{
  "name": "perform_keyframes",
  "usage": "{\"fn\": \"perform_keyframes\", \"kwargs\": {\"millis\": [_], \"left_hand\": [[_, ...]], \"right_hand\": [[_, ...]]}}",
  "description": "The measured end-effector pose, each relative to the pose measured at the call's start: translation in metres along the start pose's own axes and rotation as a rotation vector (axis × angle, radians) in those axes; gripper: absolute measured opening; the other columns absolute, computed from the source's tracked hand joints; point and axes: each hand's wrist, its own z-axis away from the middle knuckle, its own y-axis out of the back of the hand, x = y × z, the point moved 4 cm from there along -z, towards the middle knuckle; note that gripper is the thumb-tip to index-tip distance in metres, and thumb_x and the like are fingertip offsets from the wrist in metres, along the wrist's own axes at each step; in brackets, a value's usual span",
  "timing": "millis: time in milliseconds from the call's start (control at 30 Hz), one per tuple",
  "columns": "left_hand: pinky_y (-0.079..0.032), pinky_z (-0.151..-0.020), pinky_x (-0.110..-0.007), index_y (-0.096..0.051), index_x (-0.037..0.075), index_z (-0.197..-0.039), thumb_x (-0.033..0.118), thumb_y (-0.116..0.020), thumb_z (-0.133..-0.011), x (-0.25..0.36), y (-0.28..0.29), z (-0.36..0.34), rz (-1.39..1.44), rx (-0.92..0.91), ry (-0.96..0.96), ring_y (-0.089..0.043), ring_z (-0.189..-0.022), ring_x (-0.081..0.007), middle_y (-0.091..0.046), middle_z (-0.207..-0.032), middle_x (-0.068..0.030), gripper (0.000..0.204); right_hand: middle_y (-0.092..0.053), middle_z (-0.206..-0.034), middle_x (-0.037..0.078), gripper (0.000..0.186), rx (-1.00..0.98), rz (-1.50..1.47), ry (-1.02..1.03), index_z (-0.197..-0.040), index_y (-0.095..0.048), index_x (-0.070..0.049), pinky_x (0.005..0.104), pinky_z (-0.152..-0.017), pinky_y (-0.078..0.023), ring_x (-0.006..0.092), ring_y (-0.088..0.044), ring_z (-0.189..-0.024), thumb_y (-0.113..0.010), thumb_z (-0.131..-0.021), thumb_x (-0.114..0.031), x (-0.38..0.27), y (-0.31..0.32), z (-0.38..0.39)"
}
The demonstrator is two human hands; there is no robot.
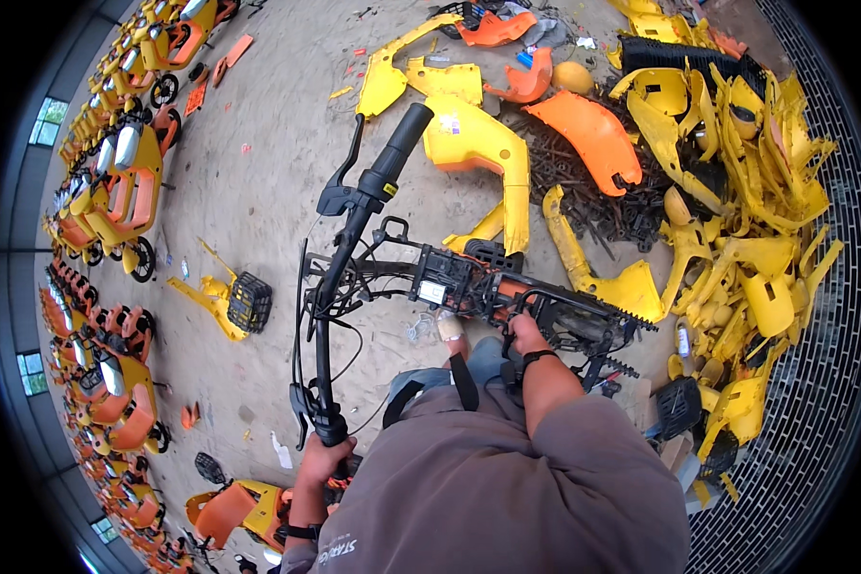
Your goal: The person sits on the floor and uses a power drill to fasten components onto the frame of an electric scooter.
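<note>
L hand wrapped round blk cylindrical grip; R hand curled on angular blk frame.

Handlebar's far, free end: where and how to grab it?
Black handgrip at the far end of the handlebar, wrapping across its length, probably from the picture's right. It's a straight, slim cylinder with bare surface on that side; the brake lever runs along its left, so that approach looks cluttered.
</note>
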Motion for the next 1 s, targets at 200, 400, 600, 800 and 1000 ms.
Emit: {"fn": "perform_keyframes", "kwargs": {"millis": [200,400,600,800,1000], "left_hand": [[-0.044,-0.051,-0.031,-0.06,0.005,-0.075,0.012,-0.074,-0.082,0.026,-0.003,0.006,-0.128,0.059,-0.098,-0.056,-0.051,-0.0123,-0.059,-0.059,-0.0011,0.017],[-0.044,-0.05,-0.031,-0.059,0.004,-0.075,0.013,-0.073,-0.083,0.052,-0.001,0.012,-0.126,0.023,-0.075,-0.054,-0.05,-0.0113,-0.057,-0.057,-0.0005,0.018],[-0.044,-0.052,-0.031,-0.058,0.002,-0.079,0.01,-0.072,-0.083,0.082,-0.003,0.011,-0.139,0.024,-0.108,-0.053,-0.053,-0.0101,-0.059,-0.063,-0.0009,0.017],[-0.045,-0.052,-0.031,-0.06,0.001,-0.082,0.01,-0.072,-0.083,0.096,-0.005,0.011,-0.145,-0.028,-0.113,-0.054,-0.054,-0.0099,-0.06,-0.065,-0.0018,0.015],[-0.046,-0.055,-0.031,-0.063,0.0,-0.087,0.01,-0.073,-0.081,0.133,-0.01,0.03,-0.253,-0.051,-0.141,-0.052,-0.057,-0.01,-0.059,-0.066,-0.0002,0.016]], "right_hand": [[-0.051,-0.085,0.007,0.057,0.115,0.008,0.037,-0.123,-0.053,-0.022,0.0395,-0.053,-0.041,0.0242,-0.052,-0.061,-0.041,-0.078,0.011,-0.013,-0.01,0.007],[-0.048,-0.087,0.01,0.062,0.128,0.091,-0.004,-0.122,-0.051,-0.02,0.0427,-0.054,-0.042,0.0276,-0.05,-0.063,-0.04,-0.072,0.015,-0.026,-0.01,-0.005],[-0.048,-0.101,0.016,0.073,0.106,0.076,-0.047,-0.119,-0.05,-0.023,0.0466,-0.057,-0.043,0.0343,-0.055,-0.072,-0.038,-0.06,0.017,-0.036,-0.006,-0.028],[-0.049,-0.102,0.017,0.071,0.101,0.053,-0.088,-0.12,-0.052,-0.023,0.045,-0.056,-0.045,0.0337,-0.057,-0.073,-0.039,-0.061,0.015,-0.056,-0.012,-0.003],[-0.049,-0.105,0.017,0.07,0.135,0.076,-0.091,-0.122,-0.052,-0.022,0.0464,-0.058,-0.048,0.0336,-0.057,-0.075,-0.04,-0.064,0.014,-0.068,-0.001,0.007]]}}
